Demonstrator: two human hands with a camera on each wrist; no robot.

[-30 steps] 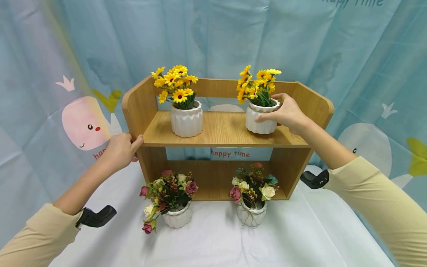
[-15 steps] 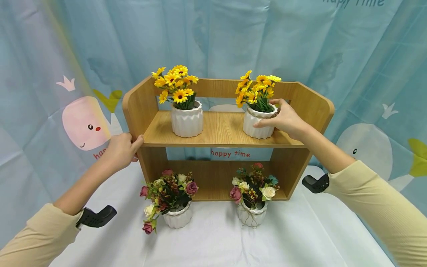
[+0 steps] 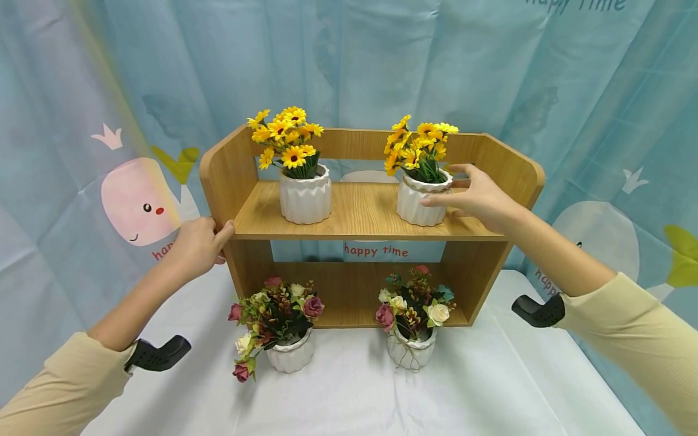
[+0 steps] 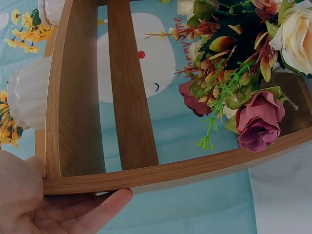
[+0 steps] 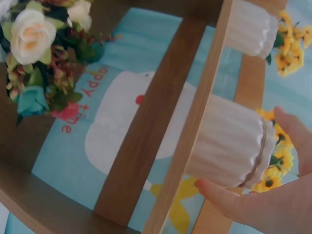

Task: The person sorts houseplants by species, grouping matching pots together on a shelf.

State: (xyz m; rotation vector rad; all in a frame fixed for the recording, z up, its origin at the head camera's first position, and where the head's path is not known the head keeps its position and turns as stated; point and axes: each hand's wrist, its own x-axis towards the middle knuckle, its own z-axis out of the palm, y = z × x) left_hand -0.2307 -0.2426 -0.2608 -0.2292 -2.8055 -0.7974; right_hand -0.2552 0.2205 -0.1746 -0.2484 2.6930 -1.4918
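My left hand (image 3: pixel 197 245) grips the left side of a two-tier wooden shelf (image 3: pixel 354 237), thumb at the front edge and fingers round the outer side. On the upper board, toward the right, stands a white ribbed flowerpot (image 3: pixel 424 203) of yellow artificial sunflowers, twine round its rim. My right hand (image 3: pixel 482 197) is beside this pot, thumb and fingers spread; the thumb overlaps the pot's front in the head view. In the right wrist view the fingertips are right by the pot's wall (image 5: pixel 229 141). A matching sunflower pot (image 3: pixel 305 197) stands upright at the upper left.
Two white pots of artificial roses stand on the white cloth before the lower tier, one at left (image 3: pixel 291 354) and one at right (image 3: pixel 411 351). A blue printed curtain (image 3: pixel 371 60) hangs behind the shelf.
The right sunflower pot has come slightly left and forward and settled upright on the board. My right hand has loosened from it and shifted right. The left hand stays put.
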